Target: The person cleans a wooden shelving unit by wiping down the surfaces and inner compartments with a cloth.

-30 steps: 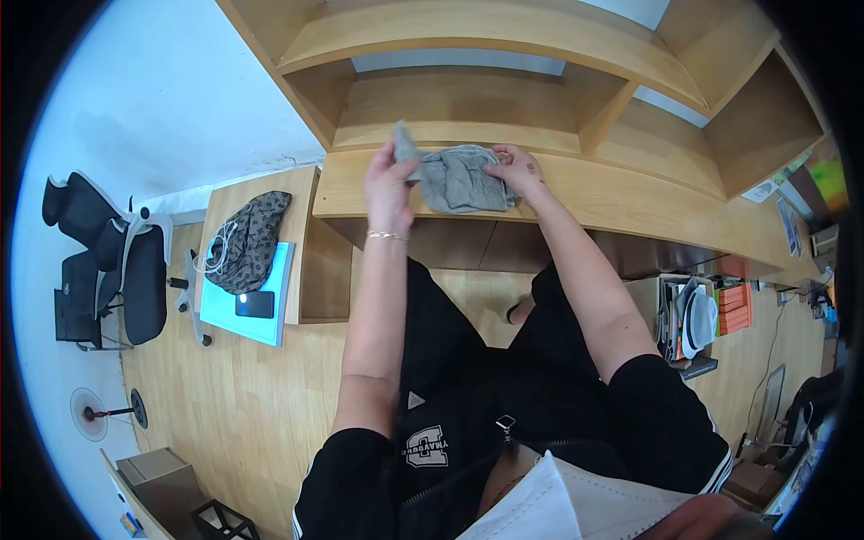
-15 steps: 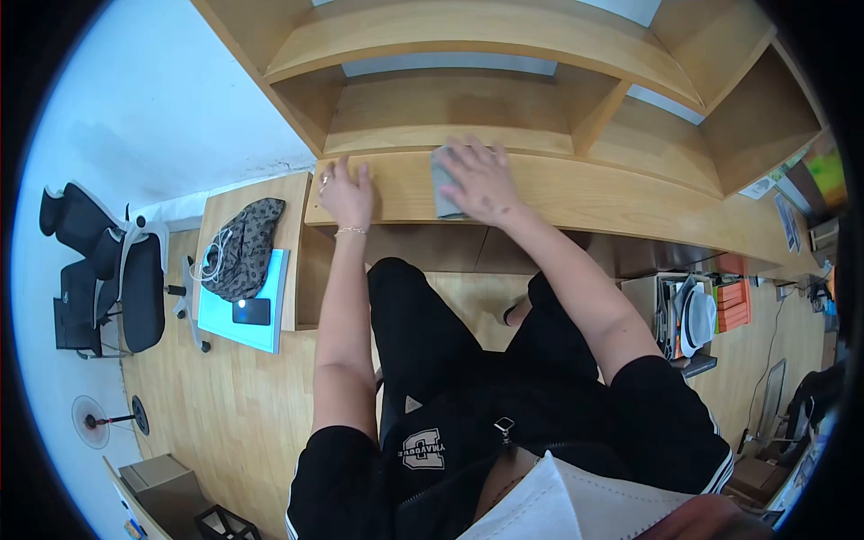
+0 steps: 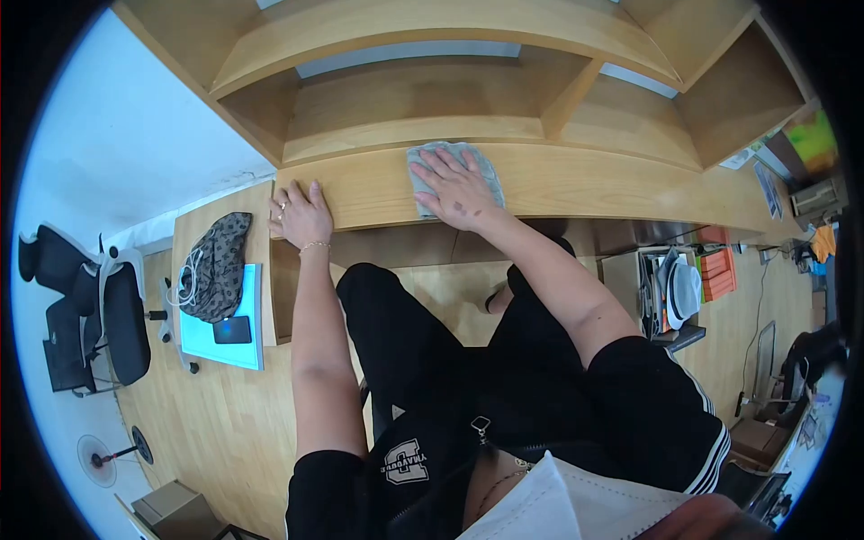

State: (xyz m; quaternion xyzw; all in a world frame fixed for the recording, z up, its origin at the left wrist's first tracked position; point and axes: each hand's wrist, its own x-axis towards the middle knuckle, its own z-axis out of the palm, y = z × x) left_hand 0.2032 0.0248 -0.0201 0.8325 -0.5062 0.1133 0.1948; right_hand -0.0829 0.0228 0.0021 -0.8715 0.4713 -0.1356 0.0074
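My right hand (image 3: 459,191) lies flat with fingers spread on a grey-blue cloth (image 3: 490,169), pressing it against the wooden desktop (image 3: 585,184). The cloth shows around the fingers; what is under the palm is hidden. At the desktop's left end, my left hand (image 3: 301,219) rests by the front corner, fingers stretched and apart, nothing in it. A ring and a bracelet are on that hand and wrist.
Behind the desktop rises a wooden shelf unit (image 3: 405,99). To the left, a lower surface carries a patterned dark bag (image 3: 218,270), a white cable, a phone (image 3: 232,330) and a light-blue folder (image 3: 198,346). Files and a hat (image 3: 684,290) stand right, an office chair (image 3: 126,315) left.
The view has shifted, so the desk sits further left. My right hand has slid slightly right along the desktop, and more of the cloth shows spread out. My left hand is nearer the front corner.
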